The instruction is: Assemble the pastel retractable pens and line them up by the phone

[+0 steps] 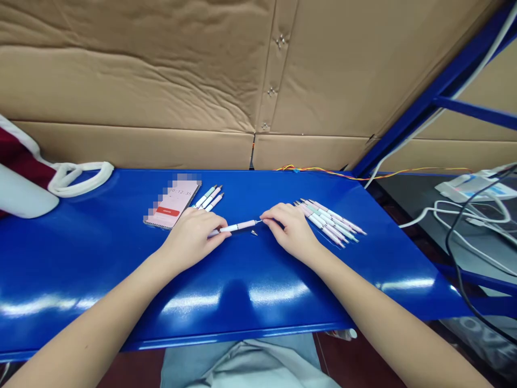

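My left hand (pixel 196 230) is closed round the rear of a white and pale pink pen (pixel 241 225), which lies level just above the table. At the pen's front end, the thumb and forefinger of my right hand (pixel 288 229) pinch the thin refill (pixel 259 221) that sticks out of the barrel. A small metal cone-shaped pen tip (pixel 254 233) rests on the table below that end. Several pens (pixel 329 222) in pink, white and green lie side by side to the right of my right hand. Behind my left hand are several more pens (pixel 210 197), partly hidden.
A phone (pixel 172 205) with a timer on its screen lies beside the left pens. The blue table (pixel 100 258) backs onto a cardboard wall (pixel 181 145). White cables (pixel 448 215) and a black cable run at right; a white strap (pixel 83 180) lies at left.
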Tool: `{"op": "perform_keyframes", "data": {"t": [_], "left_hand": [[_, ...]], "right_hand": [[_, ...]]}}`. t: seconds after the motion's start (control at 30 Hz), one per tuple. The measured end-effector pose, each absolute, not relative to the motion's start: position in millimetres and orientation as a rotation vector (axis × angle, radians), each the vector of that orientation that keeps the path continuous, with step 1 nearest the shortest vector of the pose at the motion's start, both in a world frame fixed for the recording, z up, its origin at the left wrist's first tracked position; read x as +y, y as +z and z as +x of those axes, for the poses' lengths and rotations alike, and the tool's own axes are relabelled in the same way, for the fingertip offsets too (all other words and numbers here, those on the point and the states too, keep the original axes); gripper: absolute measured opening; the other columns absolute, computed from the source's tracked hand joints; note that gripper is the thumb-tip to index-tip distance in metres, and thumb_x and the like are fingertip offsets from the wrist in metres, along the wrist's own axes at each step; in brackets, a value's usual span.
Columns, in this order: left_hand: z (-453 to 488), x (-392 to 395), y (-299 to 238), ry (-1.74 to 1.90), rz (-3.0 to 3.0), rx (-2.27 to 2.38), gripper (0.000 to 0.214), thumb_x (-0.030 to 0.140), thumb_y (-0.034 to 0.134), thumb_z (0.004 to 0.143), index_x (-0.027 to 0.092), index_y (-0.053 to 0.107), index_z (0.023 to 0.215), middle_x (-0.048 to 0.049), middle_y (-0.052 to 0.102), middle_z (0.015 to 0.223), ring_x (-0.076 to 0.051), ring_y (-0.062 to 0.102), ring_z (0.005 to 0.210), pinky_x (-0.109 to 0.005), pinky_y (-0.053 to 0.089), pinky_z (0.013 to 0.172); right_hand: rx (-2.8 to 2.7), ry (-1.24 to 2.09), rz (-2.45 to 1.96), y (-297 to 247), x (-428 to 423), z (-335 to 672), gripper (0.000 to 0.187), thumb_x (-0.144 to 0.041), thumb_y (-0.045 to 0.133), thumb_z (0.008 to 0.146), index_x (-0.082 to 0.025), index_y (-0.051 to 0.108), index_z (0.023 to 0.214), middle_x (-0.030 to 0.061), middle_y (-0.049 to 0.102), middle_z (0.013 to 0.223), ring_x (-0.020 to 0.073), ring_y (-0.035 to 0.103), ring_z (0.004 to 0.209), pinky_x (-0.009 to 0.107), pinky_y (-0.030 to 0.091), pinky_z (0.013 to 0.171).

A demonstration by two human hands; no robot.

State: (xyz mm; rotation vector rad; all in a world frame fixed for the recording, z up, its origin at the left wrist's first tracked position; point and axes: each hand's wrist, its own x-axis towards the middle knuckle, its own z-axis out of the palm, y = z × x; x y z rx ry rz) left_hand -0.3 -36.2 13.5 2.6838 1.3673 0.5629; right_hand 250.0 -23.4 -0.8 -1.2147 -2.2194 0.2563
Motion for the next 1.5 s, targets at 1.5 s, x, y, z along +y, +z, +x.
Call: {"op": "perform_keyframes", "data": {"t": [1.5], "left_hand": [[-8.5,-31.0,9.5,0.502,2.743,1.316,0.021,0.039,0.051,0.089,0.022,0.064,0.091,-0.0006,0.069,0.086,-0.019,0.061,0.081,-0.033,0.037,0.077]], "right_hand": [[-2.259,0.479,-1.133,-3.0,-27.6,246.5,0.004,-0.017,0.054,0.086,-0.019,0.058,0.086,0.0017,0.061,0.077,0.0146,0.056,0.068,0.026,0.042,0.065]]}}
